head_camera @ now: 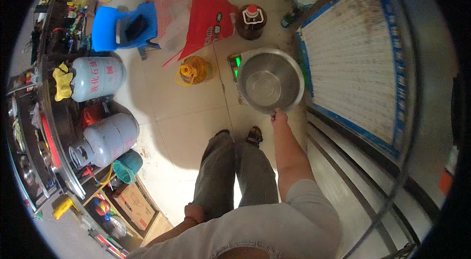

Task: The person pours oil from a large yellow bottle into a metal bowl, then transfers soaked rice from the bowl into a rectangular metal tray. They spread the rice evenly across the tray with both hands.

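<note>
My right hand (279, 117) grips the near rim of a round stainless steel basin (271, 82), with no contents showing in it. The basin sits on or just over a scale (234, 61) with a lit green display; most of the scale is hidden beneath it, and whether they touch is unclear. My left hand (194, 212) is by my left thigh, its fingers partly hidden. Left of the basin stands an oil jug (195, 70) with a yellow cap and handle. A large dark bottle (251, 22) with a red cap stands beyond the basin.
Far left on the tiled floor are a blue plastic stool (106, 29) and a red plastic bag (209, 20). Two gas cylinders (97, 78) lie nearer along the shelving, with a teal bucket (128, 165). A blue-framed chest freezer (349, 64) borders the right.
</note>
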A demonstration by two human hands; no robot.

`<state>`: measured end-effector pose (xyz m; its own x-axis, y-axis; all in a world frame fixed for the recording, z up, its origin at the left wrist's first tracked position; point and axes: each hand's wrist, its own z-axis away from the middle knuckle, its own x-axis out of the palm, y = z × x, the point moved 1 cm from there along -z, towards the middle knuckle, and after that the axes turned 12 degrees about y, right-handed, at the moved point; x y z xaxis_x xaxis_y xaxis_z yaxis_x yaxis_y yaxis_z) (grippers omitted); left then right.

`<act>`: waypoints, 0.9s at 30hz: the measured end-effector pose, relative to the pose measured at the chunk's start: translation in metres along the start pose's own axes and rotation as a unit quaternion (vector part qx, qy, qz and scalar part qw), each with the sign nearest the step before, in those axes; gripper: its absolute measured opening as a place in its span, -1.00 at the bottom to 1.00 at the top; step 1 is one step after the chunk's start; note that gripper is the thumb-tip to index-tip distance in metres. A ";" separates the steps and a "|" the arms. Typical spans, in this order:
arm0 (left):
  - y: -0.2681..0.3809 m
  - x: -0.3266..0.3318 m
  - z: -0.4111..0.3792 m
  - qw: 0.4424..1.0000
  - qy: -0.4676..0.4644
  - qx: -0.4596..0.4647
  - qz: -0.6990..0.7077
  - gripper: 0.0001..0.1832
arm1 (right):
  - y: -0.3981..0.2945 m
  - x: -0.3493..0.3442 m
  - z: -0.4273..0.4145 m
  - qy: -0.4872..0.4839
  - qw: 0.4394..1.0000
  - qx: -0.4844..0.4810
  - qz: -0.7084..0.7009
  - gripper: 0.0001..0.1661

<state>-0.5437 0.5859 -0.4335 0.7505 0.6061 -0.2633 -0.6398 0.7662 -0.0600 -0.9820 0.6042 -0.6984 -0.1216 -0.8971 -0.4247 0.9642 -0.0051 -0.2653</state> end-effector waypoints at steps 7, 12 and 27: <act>-0.040 -0.010 -0.023 0.998 0.041 -0.037 -0.015 -0.74 | 0.012 0.066 -0.072 -0.066 0.997 -0.008 -0.050 -0.63; -0.056 -0.019 -0.030 0.998 0.014 -0.035 -0.042 -0.73 | 0.036 0.053 -0.103 -0.069 0.991 -0.009 -0.116 -0.35; -0.048 -0.118 0.031 0.962 0.098 0.134 -0.216 -0.50 | -0.043 -0.368 0.409 -0.004 0.837 -0.545 -0.048 -0.81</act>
<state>-0.5967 0.4839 -0.3699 0.8741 0.1872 -0.4483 -0.1903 0.9810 0.0387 -0.8818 0.7540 -0.1765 -0.1798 -0.9189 -0.3512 0.1620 0.3245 -0.9319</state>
